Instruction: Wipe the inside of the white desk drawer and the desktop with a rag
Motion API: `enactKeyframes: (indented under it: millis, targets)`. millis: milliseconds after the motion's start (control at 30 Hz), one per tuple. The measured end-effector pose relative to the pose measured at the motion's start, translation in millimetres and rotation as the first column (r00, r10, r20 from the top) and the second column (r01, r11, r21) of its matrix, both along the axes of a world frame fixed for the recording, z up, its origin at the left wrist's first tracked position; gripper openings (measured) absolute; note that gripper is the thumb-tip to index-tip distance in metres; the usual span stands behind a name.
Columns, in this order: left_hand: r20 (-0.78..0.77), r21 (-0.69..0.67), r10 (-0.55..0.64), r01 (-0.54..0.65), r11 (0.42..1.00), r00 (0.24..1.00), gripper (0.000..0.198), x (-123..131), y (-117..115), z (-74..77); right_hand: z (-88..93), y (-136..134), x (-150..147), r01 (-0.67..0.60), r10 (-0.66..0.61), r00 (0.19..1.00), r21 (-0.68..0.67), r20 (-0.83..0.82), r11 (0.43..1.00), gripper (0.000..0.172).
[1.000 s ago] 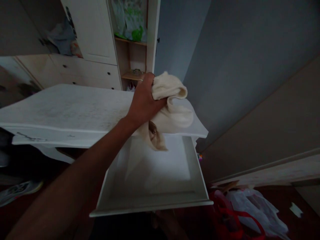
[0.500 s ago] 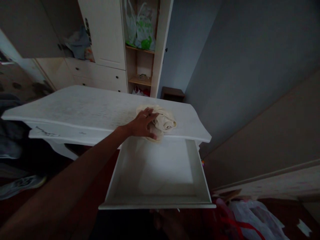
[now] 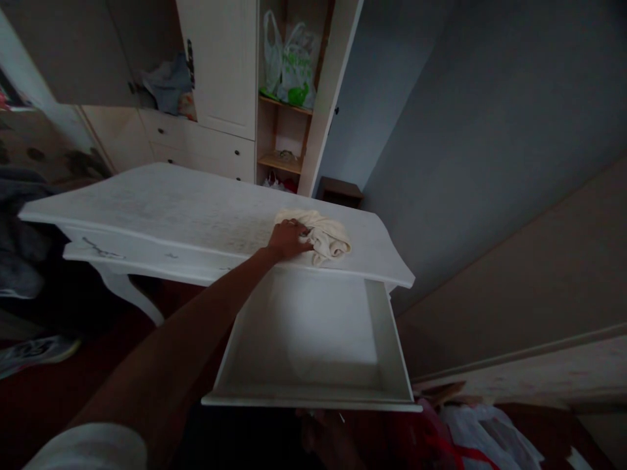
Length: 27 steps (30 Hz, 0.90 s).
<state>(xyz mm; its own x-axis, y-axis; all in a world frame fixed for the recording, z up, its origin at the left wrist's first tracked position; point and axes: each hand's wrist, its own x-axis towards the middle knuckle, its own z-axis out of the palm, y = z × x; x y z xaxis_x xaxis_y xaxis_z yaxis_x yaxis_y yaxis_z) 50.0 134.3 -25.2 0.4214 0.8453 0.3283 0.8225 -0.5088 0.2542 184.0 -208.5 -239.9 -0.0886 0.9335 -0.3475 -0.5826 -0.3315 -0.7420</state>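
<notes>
My left hand (image 3: 287,239) reaches out over the white table (image 3: 161,209) and rests on a crumpled cream cloth (image 3: 327,236) near the table's right end. Its fingers curl over the left side of the cloth and press it onto the tabletop. Just below the cloth, a white drawer (image 3: 392,339) stands pulled out, with nothing inside. My right hand (image 3: 326,434) shows dimly under the drawer's front edge. It is too dark to make out its fingers.
A cream wardrobe (image 3: 220,72) with open shelves and plastic bags (image 3: 289,62) stands behind the table. A small dark stool (image 3: 340,191) sits by the grey wall. Red and white bags (image 3: 470,437) lie on the floor at the lower right. A shoe (image 3: 34,349) lies at left.
My left hand held the cloth bunched in the air, then brought it down onto the tabletop, where it now presses it. The view has shifted slightly right and back.
</notes>
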Motion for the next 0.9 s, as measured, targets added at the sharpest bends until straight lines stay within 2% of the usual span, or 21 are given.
enactKeyframes:
  millis: [133, 200, 267, 367, 467, 567, 667, 767, 833, 900]
  targets:
    - [-0.021, 0.087, 0.214, -0.211, 0.974, 0.977, 0.05, 33, -11, 1.0, 1.8, 0, -1, -0.005, 0.005, 1.0, -0.024, 0.008, 1.0, 0.044]
    - [-0.02, 0.103, 0.235, -0.232, 0.967, 0.972, 0.052, 40, -14, 0.9, 2.9, 0, -2, 0.004, -0.003, 1.0, -0.017, 0.018, 1.0, 0.045]
    - [-0.022, 0.09, 0.19, -0.187, 0.978, 0.982, 0.054, 37, -14, 1.3, 6.3, -1, -3, 0.021, -0.021, 0.999, 0.004, 0.026, 1.0, 0.043]
    - [0.011, 0.064, 0.055, -0.056, 0.996, 0.998, 0.053, 18, -14, 2.6, 15.8, -3, -5, 0.022, -0.024, 0.999, 0.029, 0.042, 0.999, 0.039]
    - [0.123, 0.145, -0.065, 0.047, 0.988, 0.99, 0.049, -11, -14, 2.9, 24.9, -6, -5, -0.033, 0.033, 0.999, 0.011, 0.018, 0.999, 0.04]
    - [0.18, 0.216, -0.079, 0.039, 0.976, 0.981, 0.045, -41, -9, -0.1, 29.0, -10, -1, -0.096, 0.095, 0.994, -0.026, -0.059, 0.995, 0.044]
    - [0.208, 0.175, 0.049, -0.086, 0.981, 0.977, 0.033, -72, 3, -5.8, 31.0, -15, 3, -0.085, 0.075, 0.991, -0.08, -0.112, 0.993, 0.047]
    - [0.262, 0.012, 0.258, -0.271, 0.963, 0.93, 0.016, -95, 15, -10.0, 35.0, -18, 4, -0.015, -0.001, 0.992, -0.128, -0.123, 0.992, 0.046]
    - [0.296, -0.061, 0.357, -0.355, 0.933, 0.886, 0.014, -104, 19, -10.7, 39.0, -19, 3, 0.002, -0.015, 0.994, -0.123, -0.105, 0.992, 0.046]
    - [0.304, -0.07, 0.37, -0.367, 0.928, 0.878, 0.023, -106, 16, -9.8, 43.2, -19, 1, 0.01, -0.014, 0.999, -0.082, -0.049, 0.997, 0.046]
